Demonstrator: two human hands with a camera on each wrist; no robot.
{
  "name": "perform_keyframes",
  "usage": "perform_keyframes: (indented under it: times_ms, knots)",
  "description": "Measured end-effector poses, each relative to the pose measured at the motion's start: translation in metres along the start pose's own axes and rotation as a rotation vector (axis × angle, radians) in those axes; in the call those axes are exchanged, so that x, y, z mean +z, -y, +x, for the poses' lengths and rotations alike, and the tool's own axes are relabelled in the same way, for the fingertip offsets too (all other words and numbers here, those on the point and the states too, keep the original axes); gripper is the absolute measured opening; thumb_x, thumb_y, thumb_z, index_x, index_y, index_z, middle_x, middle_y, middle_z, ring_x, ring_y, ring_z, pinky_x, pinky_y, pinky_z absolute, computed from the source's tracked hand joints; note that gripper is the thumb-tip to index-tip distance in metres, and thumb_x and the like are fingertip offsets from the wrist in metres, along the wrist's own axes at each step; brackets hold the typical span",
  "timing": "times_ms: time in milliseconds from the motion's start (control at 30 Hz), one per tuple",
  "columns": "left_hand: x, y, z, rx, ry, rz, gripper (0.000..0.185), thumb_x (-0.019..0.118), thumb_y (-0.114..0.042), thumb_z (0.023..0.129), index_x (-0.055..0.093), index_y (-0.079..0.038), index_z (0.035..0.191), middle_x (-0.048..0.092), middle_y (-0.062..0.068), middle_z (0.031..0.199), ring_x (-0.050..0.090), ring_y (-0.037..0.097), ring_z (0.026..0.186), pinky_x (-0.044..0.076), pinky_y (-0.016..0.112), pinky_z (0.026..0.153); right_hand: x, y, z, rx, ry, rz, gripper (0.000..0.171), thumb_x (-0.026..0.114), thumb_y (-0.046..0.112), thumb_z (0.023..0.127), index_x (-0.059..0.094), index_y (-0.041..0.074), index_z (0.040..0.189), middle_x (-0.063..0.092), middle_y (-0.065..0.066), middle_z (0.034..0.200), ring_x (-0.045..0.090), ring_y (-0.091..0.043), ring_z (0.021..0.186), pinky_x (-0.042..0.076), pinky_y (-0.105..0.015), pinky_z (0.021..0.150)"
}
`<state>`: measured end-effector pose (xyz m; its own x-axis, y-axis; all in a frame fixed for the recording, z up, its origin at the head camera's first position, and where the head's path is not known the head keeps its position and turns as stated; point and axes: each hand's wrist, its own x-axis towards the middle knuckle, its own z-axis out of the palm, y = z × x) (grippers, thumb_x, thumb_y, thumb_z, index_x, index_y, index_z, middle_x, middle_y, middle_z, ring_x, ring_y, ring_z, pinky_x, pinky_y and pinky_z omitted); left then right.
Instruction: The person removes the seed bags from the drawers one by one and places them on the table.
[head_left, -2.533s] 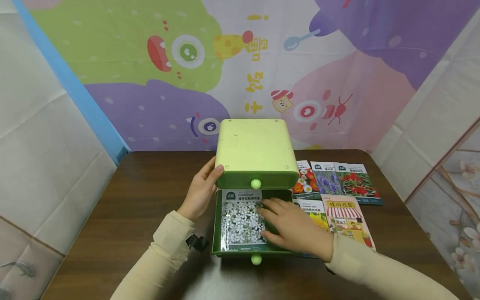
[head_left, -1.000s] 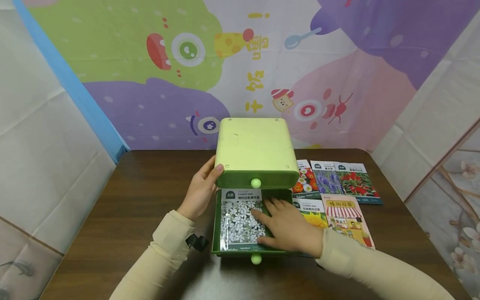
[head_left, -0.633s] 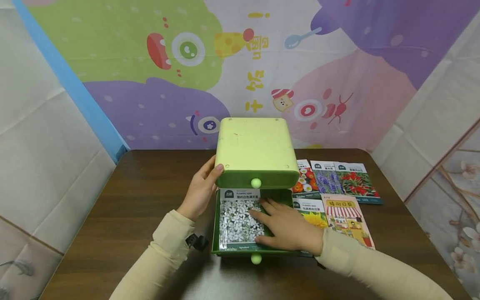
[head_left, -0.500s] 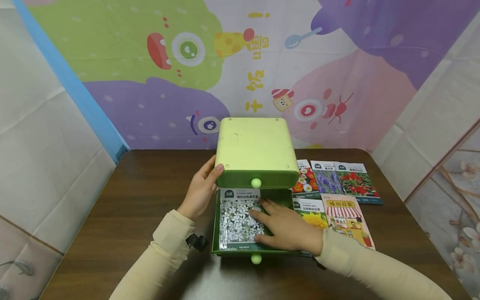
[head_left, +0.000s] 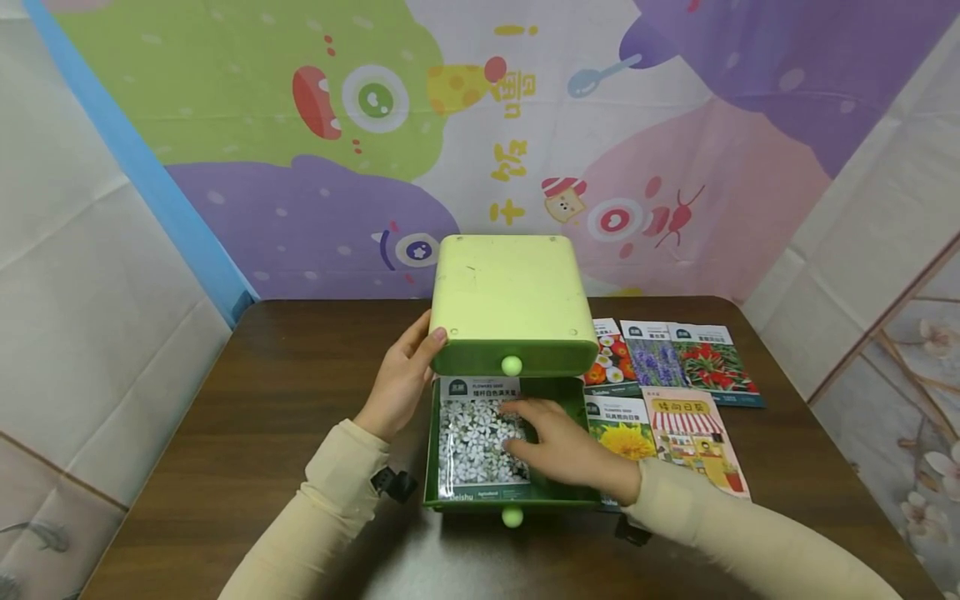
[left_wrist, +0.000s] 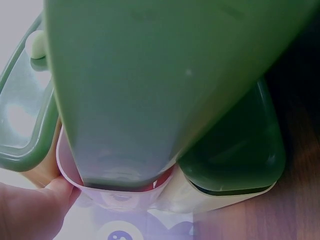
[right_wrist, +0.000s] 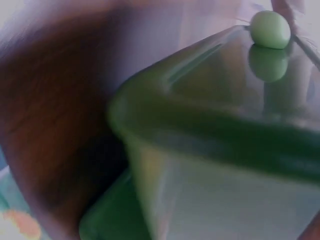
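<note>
A desktop drawer organizer (head_left: 512, 283) with a pale yellow-green shell has its lower drawer (head_left: 566, 492) pulled out toward me. Inside that drawer, on the left, a seed packet (head_left: 480, 442) printed with white flowers lies face up. My right hand (head_left: 573, 446) is over the drawer's right half, fingers extended, its thumb and fingertips overlapping the packet's right edge. My left hand (head_left: 397, 379) rests against the organizer's left side, thumb at the front corner. The left wrist view shows the pulled-out drawer's underside (left_wrist: 130, 100) and a left finger or thumb touching the shell.
Several more seed packets lie to the right: a red-flower packet (head_left: 716, 367), a lavender packet (head_left: 654, 358), a yellow-flower packet (head_left: 626, 433) and a pink packet (head_left: 701, 442). The upper drawer's round knob (head_left: 512, 365) sticks out above the open drawer. A cartoon cloth (head_left: 300, 225) hangs behind the table.
The flower packet has shifted slightly left in the drawer. My right hand, which lay flatter with fingers spread, has lifted and drawn its fingers closer together. The left hand stays put.
</note>
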<state>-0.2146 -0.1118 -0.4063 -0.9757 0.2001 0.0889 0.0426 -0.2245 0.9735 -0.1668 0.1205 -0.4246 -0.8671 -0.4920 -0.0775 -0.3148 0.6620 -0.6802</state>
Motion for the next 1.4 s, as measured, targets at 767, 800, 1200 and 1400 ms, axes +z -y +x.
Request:
perform_keyframes:
  times_ms: [767,800,1200,1400]
  knots:
    - [0.0002,-0.0006,-0.0005,-0.006,-0.001,0.008,0.060,0.049,-0.027,0.104,0.023,-0.013,0.157,0.032,0.005,0.158,0.043,0.023,0.137,0.035,0.042,0.116,0.0036,0.0061,0.0027,0.192,-0.168,0.337,0.045,0.058,0.012,0.092,0.054,0.008,0.136,0.054,-0.015,0.141,0.057,-0.032,0.114,0.049,-0.044,0.090]
    - [0.0004,-0.0007,-0.0004,-0.007,-0.002,0.006,0.061,0.049,-0.027,0.104,0.023,-0.012,0.157,0.032,0.005,0.158,0.043,0.023,0.137,0.035,0.042,0.116,0.0038,0.0062,0.0028,0.193,-0.179,0.356,0.045,0.058,0.011,0.092,0.053,0.006,0.136,0.053,-0.016,0.142,0.050,-0.035,0.127,0.046,-0.048,0.098]
    - [0.0003,-0.0012,-0.0008,-0.012,-0.008,0.007,0.061,0.049,-0.027,0.104,0.023,-0.012,0.157,0.031,0.006,0.159,0.042,0.023,0.137,0.034,0.043,0.116,0.0023,0.0045,0.0070,0.238,-0.211,0.636,0.050,0.049,0.002,0.094,0.040,-0.006,0.143,0.042,-0.025,0.149,0.039,-0.041,0.139,0.038,-0.052,0.112]
    - [0.0002,-0.0009,-0.0003,-0.012,-0.012,0.008,0.061,0.050,-0.028,0.104,0.023,-0.012,0.157,0.032,0.005,0.158,0.044,0.022,0.136,0.035,0.042,0.115,-0.0010,0.0027,0.0075,0.253,-0.222,0.718,0.053,0.046,0.002,0.094,0.035,-0.005,0.146,0.039,-0.026,0.150,0.039,-0.039,0.138,0.042,-0.047,0.107]
